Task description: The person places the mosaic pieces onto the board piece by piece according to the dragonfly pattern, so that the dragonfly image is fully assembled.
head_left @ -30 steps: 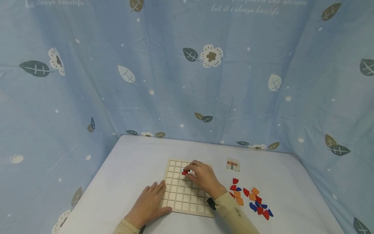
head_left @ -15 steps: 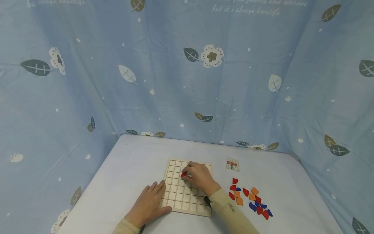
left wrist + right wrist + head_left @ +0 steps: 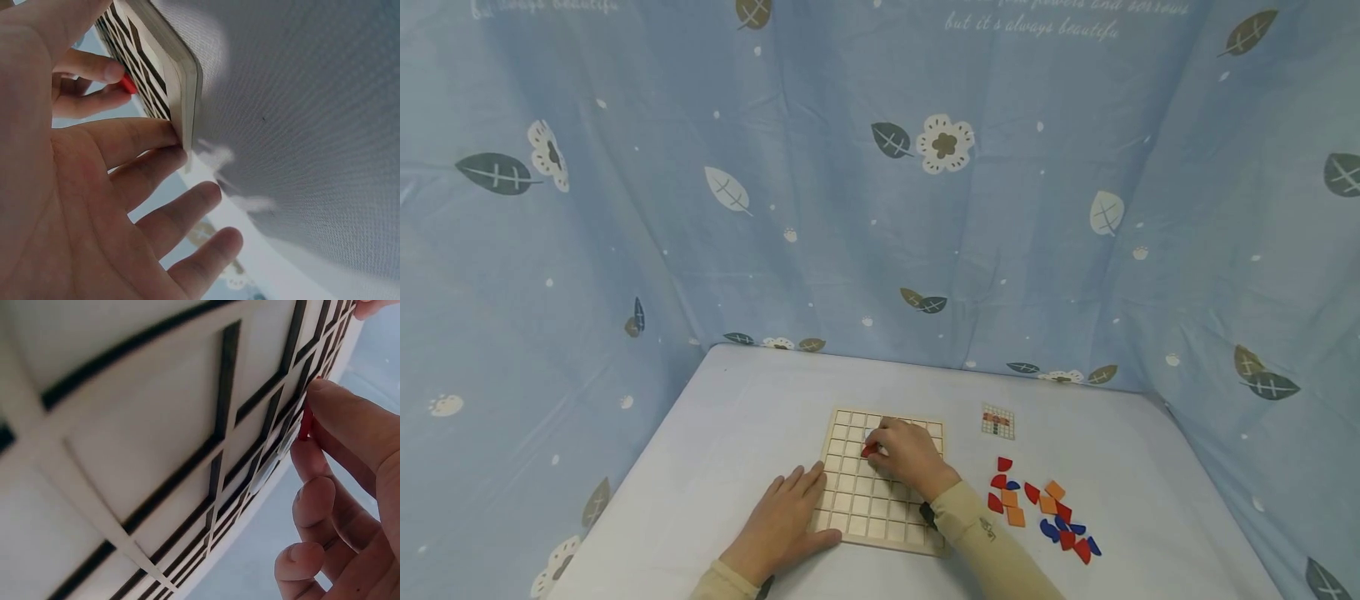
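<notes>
A square wooden grid board [image 3: 853, 504] lies on the white table. My right hand [image 3: 912, 454] is over its upper middle, pinching a small red piece [image 3: 869, 450] between thumb and fingers. In the right wrist view the red piece [image 3: 305, 423] stands edge-on close against the grid, and pale round pieces [image 3: 267, 470] sit in cells beyond it. My left hand [image 3: 782, 521] rests at the board's left edge, fingers spread. The left wrist view shows its fingertips touching the board's side [image 3: 185, 87].
Right of the board lie several loose pieces: red quarter shapes [image 3: 1067, 540], orange squares [image 3: 1015, 517] and blue curved ones [image 3: 1049, 530]. Behind them is a small pattern card [image 3: 998, 422] printed with a grid. A blue patterned curtain [image 3: 820, 208] surrounds the table [image 3: 745, 400].
My right hand has moved slightly left and toward me with the red piece, lowering it to the grid. My left hand stays in place at the board's edge.
</notes>
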Tool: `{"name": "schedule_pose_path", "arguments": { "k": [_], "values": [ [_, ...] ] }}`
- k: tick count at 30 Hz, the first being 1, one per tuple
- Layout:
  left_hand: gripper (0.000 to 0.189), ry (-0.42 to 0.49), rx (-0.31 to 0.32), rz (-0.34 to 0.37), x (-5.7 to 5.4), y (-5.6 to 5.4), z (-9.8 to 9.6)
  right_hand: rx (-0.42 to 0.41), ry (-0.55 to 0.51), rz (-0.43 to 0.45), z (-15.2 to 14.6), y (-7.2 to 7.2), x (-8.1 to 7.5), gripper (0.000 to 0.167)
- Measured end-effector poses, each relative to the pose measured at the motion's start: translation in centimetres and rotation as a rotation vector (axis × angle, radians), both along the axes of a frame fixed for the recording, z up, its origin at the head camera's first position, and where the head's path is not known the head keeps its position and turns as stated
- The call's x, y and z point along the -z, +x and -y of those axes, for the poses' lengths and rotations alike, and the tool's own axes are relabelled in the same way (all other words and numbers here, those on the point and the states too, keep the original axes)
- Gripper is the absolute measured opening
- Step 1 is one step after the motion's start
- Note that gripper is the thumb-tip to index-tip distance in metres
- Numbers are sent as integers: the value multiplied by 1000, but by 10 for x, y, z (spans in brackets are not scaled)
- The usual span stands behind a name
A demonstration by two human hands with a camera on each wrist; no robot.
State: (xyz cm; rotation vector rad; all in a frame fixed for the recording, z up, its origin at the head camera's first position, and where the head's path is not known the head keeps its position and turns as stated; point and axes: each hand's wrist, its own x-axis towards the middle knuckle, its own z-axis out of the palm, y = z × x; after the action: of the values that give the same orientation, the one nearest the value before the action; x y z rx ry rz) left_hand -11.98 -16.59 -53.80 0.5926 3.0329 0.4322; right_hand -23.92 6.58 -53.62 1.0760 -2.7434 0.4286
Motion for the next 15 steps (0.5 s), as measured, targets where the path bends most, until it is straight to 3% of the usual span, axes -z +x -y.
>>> {"name": "schedule_pose_path", "arguments": {
  "k": [15],
  "values": [
    [90, 1, 2, -16, 0, 0, 1, -6, -8, 22, 2, 2, -3, 18]
  ]
}}
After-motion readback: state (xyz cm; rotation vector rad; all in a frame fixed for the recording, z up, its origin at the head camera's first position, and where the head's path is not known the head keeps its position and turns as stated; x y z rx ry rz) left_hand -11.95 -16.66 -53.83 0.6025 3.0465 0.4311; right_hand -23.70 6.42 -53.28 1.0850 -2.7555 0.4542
